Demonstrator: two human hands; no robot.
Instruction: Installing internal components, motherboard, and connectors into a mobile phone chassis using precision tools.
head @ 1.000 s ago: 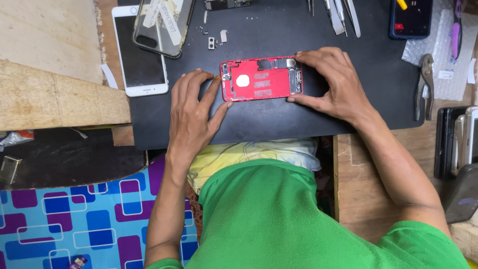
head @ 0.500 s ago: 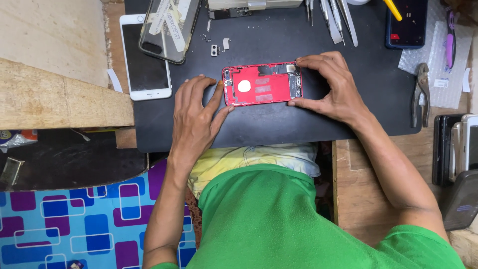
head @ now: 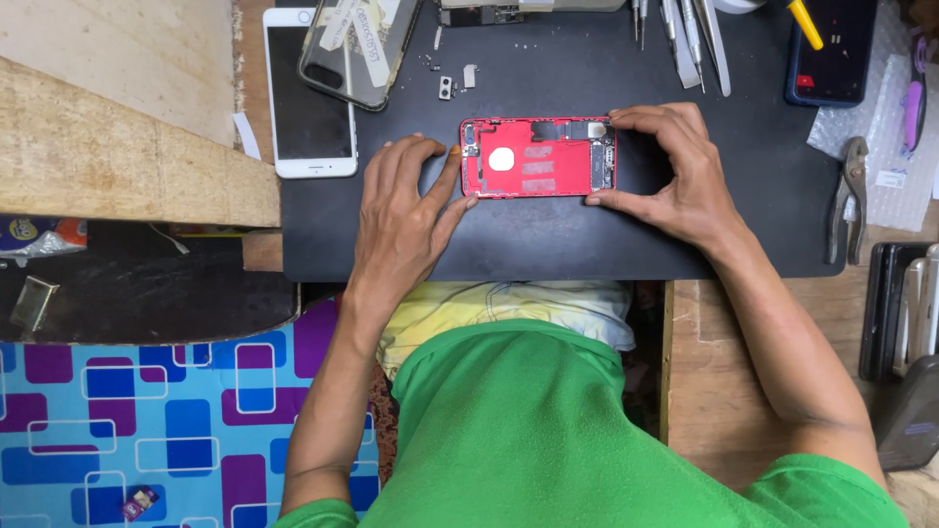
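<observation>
- Head view, work piece: the opened red phone housing (head: 537, 157) lies flat on the black mat (head: 548, 244) at the middle of the bench, inner side up, with its long axis running left to right.
- Head view, left hand: your left hand (head: 406, 210) rests palm down on the mat with its fingers (head: 423, 156) spread. The thumb lies against the housing's left short edge and lower left corner. It braces the housing rather than gripping it.
- Head view, right hand: your right hand (head: 675, 166) pinches the right short end of the housing, index finger over the top corner and thumb at the bottom corner.
- Head view, surroundings: a white phone (head: 308, 98) and a clear case (head: 357, 44) lie at the upper left, small loose parts (head: 455, 83) just above the housing, tweezers and drivers (head: 690, 34) at the top, and pliers (head: 849, 200) at the right.
- Step in hand, as a judgement: you are steadying and aligning the housing on the mat.
- Next move, as a judgement: keep the housing flat, and brace it with one hand before you free the other for a tool.
</observation>
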